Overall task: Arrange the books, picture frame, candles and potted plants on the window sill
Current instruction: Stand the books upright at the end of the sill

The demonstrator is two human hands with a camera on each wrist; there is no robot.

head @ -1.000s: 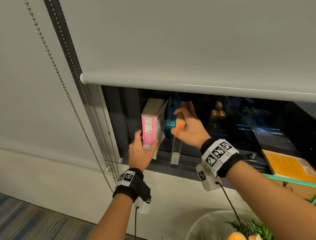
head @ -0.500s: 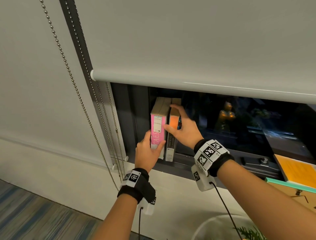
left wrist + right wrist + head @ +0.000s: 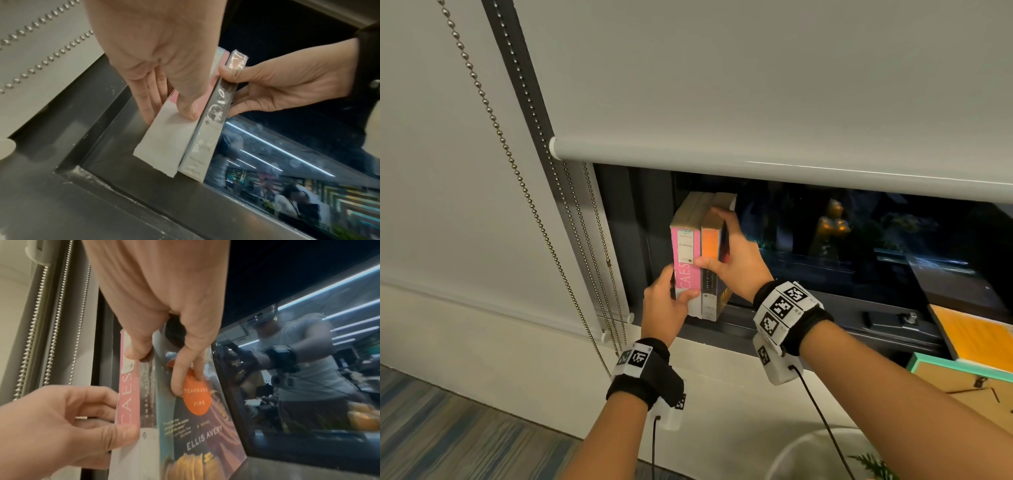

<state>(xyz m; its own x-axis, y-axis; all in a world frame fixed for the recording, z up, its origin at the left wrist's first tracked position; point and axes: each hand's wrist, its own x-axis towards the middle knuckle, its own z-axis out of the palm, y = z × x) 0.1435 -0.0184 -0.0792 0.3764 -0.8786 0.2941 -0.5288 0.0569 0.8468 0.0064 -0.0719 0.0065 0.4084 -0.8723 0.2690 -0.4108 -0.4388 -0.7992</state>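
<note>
**Two paperbacks held upright at the left end of the sill**

While both hands stay low in the middle of the head view, two books stand side by side on the dark grey metal window sill [image 3: 808, 325], spines toward the room. The left hand [image 3: 666, 310] grips the pink-spined paperback book with white lettering [image 3: 686, 263], thumb across the lower spine and the other fingers along its far cover, as the left wrist view shows. The right hand [image 3: 736, 255] grips the paperback book with an orange and grey spine [image 3: 710, 270], thumb on the spine and fingers [image 3: 179, 379] spread over the front cover beside an orange oval. The two books touch along their covers and stand upright, close to the dark window frame at the left of the opening.

Above them, filling the upper half of the head view, hangs a pale grey roller blind [image 3: 756, 85], with beaded metal pull chains [image 3: 524, 192] running down at the left. At the right edge of the head view lies a flat orange-covered book [image 3: 976, 334], and just below it a wooden picture frame with a mint green edge [image 3: 962, 380], its back facing up. In the bottom right corner a rounded white pot rim [image 3: 801, 445] shows with a sprig of green leaves [image 3: 873, 467].
</note>
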